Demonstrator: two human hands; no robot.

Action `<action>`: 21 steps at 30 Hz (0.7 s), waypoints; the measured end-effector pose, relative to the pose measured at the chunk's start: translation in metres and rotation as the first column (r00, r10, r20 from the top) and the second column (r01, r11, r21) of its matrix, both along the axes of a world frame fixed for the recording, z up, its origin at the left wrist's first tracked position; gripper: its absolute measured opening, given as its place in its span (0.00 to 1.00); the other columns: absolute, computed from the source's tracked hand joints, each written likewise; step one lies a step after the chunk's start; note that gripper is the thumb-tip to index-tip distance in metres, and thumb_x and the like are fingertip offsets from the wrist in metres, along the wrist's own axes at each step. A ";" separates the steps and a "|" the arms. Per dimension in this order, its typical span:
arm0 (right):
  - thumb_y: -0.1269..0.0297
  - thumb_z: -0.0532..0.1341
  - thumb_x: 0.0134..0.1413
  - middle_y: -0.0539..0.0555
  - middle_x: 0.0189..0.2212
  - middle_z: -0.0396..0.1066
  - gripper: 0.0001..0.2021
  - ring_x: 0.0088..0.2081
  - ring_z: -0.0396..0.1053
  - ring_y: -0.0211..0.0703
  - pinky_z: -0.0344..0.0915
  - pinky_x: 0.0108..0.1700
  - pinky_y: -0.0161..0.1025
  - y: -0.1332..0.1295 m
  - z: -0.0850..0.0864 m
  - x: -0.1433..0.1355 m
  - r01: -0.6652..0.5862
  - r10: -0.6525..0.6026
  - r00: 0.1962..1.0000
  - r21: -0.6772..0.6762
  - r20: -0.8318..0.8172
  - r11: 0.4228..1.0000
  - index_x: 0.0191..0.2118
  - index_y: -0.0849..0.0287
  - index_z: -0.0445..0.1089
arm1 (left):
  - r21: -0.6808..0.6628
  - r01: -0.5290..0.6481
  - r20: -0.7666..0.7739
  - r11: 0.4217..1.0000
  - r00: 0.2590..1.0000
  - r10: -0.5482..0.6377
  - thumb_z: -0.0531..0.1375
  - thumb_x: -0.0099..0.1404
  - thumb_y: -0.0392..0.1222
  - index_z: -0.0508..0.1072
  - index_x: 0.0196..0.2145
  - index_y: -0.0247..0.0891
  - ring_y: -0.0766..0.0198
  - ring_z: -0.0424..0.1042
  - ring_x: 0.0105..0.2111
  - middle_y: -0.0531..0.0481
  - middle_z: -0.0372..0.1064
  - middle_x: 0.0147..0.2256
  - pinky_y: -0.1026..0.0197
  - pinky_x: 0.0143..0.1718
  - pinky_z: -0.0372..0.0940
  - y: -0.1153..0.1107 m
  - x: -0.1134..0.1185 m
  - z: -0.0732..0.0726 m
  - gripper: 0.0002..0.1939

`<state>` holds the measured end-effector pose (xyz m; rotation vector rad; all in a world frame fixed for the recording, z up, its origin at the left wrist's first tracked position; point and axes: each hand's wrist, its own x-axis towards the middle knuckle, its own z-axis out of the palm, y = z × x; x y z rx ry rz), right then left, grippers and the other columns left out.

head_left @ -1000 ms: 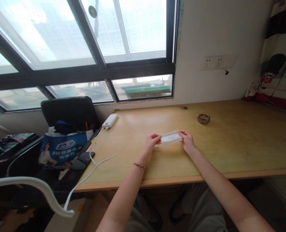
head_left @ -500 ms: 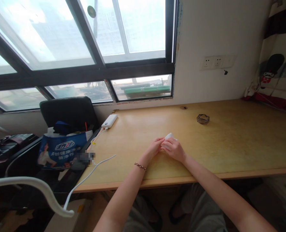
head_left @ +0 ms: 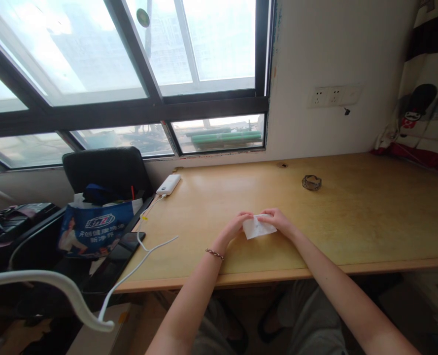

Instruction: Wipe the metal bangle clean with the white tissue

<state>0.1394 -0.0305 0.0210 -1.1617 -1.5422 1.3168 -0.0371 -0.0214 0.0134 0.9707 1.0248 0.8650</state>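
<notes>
A small white tissue [head_left: 259, 228], spread out and creased, is held between both hands just above the wooden desk [head_left: 204, 246]. My left hand [head_left: 237, 227] pinches its left edge, with a braided bracelet on the wrist below. On the other side, my right hand [head_left: 280, 222] grips the tissue's upper right part, the thumb lying on its face. The fingers behind the tissue are hidden.
An openwork dark metal ring [head_left: 311, 182] lies farther back on the right. A white power bank [head_left: 168, 184] with a white cable [head_left: 145, 256] is at the left edge. Beyond it are a phone [head_left: 118, 259], a blue bag [head_left: 93, 229] and a black chair [head_left: 108, 170].
The white tissue was bunched under my joined hands. Now it is opened out toward me, and my right hand has moved right, away from my left.
</notes>
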 end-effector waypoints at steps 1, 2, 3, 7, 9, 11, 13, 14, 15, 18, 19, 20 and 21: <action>0.53 0.63 0.34 0.48 0.19 0.68 0.15 0.21 0.62 0.36 0.55 0.23 0.31 -0.001 0.001 -0.001 0.035 -0.035 0.999 0.008 -0.017 0.999 0.26 0.61 0.71 | 0.026 0.033 -0.004 0.999 0.999 -0.033 0.62 0.47 0.42 0.69 0.27 0.32 0.71 0.62 0.21 0.52 0.64 0.21 0.68 0.20 0.54 0.000 0.000 0.000 0.10; 0.54 0.63 0.34 0.48 0.19 0.68 0.15 0.21 0.62 0.35 0.55 0.23 0.31 -0.002 0.002 -0.001 0.066 -0.065 0.997 0.024 -0.033 0.998 0.26 0.61 0.71 | 0.053 0.067 -0.004 0.996 0.998 -0.067 0.62 0.47 0.43 0.69 0.27 0.32 0.71 0.61 0.20 0.52 0.64 0.21 0.68 0.20 0.53 0.000 -0.001 0.000 0.12; 0.54 0.63 0.34 0.48 0.19 0.68 0.14 0.21 0.62 0.35 0.54 0.22 0.31 -0.001 0.002 -0.001 0.093 -0.091 0.995 0.041 -0.046 0.995 0.25 0.61 0.71 | 0.079 0.094 -0.005 0.992 0.996 -0.094 0.62 0.47 0.45 0.69 0.26 0.32 0.71 0.61 0.19 0.52 0.63 0.20 0.68 0.20 0.53 0.000 -0.001 0.001 0.13; 0.54 0.63 0.34 0.48 0.18 0.67 0.14 0.20 0.61 0.35 0.54 0.22 0.31 0.003 0.000 0.001 0.177 -0.170 0.980 0.058 -0.105 0.982 0.24 0.61 0.70 | 0.141 0.101 -0.045 0.985 0.994 -0.096 0.63 0.46 0.49 0.69 0.25 0.33 0.72 0.59 0.18 0.54 0.62 0.19 0.69 0.18 0.51 0.000 -0.002 0.002 0.15; 0.54 0.64 0.33 0.49 0.19 0.68 0.14 0.20 0.62 0.36 0.56 0.22 0.32 0.007 -0.004 0.002 0.226 -0.217 0.963 0.039 -0.160 0.973 0.24 0.61 0.69 | 0.153 0.091 -0.060 0.984 0.995 -0.083 0.62 0.46 0.50 0.69 0.24 0.33 0.72 0.59 0.18 0.54 0.62 0.18 0.69 0.18 0.51 0.001 -0.003 0.002 0.16; 0.54 0.64 0.33 0.50 0.20 0.69 0.15 0.21 0.64 0.38 0.58 0.24 0.33 0.010 -0.008 0.003 0.268 -0.256 0.943 0.028 -0.211 0.963 0.24 0.61 0.69 | 0.169 0.086 -0.067 0.982 0.995 -0.076 0.62 0.46 0.51 0.69 0.23 0.32 0.72 0.59 0.18 0.53 0.62 0.18 0.69 0.18 0.51 0.002 -0.003 0.003 0.17; 0.54 0.64 0.33 0.50 0.21 0.69 0.15 0.22 0.64 0.39 0.59 0.25 0.34 0.012 -0.011 0.004 0.301 -0.286 0.930 0.032 -0.231 0.953 0.25 0.61 0.69 | 0.173 0.088 -0.073 0.981 0.994 -0.076 0.62 0.46 0.51 0.69 0.23 0.32 0.72 0.59 0.18 0.53 0.62 0.18 0.69 0.18 0.51 0.003 -0.004 0.003 0.17; 0.54 0.64 0.33 0.51 0.21 0.69 0.15 0.22 0.64 0.39 0.59 0.25 0.34 0.013 -0.012 0.004 0.315 -0.299 0.926 0.037 -0.230 0.948 0.25 0.61 0.69 | 0.171 0.091 -0.075 0.981 0.994 -0.079 0.62 0.46 0.51 0.70 0.24 0.32 0.72 0.60 0.18 0.53 0.62 0.18 0.69 0.18 0.52 0.003 -0.004 0.003 0.16; 0.53 0.63 0.34 0.51 0.21 0.69 0.15 0.22 0.64 0.39 0.59 0.25 0.34 0.013 -0.013 0.005 0.326 -0.308 0.924 0.043 -0.226 0.944 0.25 0.61 0.69 | 0.168 0.093 -0.075 0.981 0.994 -0.082 0.62 0.46 0.50 0.70 0.24 0.32 0.72 0.60 0.18 0.52 0.62 0.18 0.69 0.18 0.52 0.004 -0.004 0.003 0.16; 0.53 0.63 0.35 0.51 0.21 0.69 0.15 0.23 0.64 0.39 0.59 0.25 0.34 0.015 -0.016 0.006 0.367 -0.347 0.910 0.053 -0.228 0.929 0.25 0.61 0.68 | 0.165 0.086 -0.063 0.983 0.995 -0.077 0.62 0.46 0.50 0.71 0.25 0.32 0.71 0.62 0.19 0.51 0.64 0.19 0.69 0.19 0.55 0.005 -0.004 0.003 0.16; 0.53 0.63 0.35 0.51 0.21 0.69 0.15 0.23 0.64 0.39 0.59 0.25 0.34 0.016 -0.017 0.006 0.384 -0.363 0.902 0.052 -0.233 0.922 0.25 0.61 0.68 | 0.164 0.082 -0.056 0.983 0.996 -0.073 0.62 0.46 0.50 0.71 0.25 0.31 0.70 0.62 0.19 0.51 0.64 0.19 0.68 0.20 0.56 0.005 -0.004 0.003 0.16; 0.52 0.63 0.35 0.51 0.21 0.69 0.15 0.23 0.64 0.39 0.59 0.25 0.34 0.017 -0.017 0.006 0.399 -0.377 0.894 0.049 -0.241 0.916 0.25 0.61 0.68 | 0.160 0.078 -0.048 0.984 0.996 -0.071 0.62 0.46 0.50 0.71 0.25 0.31 0.70 0.63 0.19 0.50 0.65 0.20 0.68 0.20 0.57 0.005 -0.003 0.003 0.16; 0.52 0.63 0.35 0.51 0.21 0.69 0.16 0.23 0.64 0.39 0.59 0.25 0.34 0.017 -0.018 0.007 0.412 -0.389 0.887 0.044 -0.249 0.910 0.25 0.61 0.68 | 0.155 0.076 -0.042 0.985 0.997 -0.070 0.63 0.46 0.50 0.71 0.25 0.31 0.70 0.63 0.19 0.50 0.65 0.20 0.68 0.21 0.58 0.005 -0.003 0.004 0.16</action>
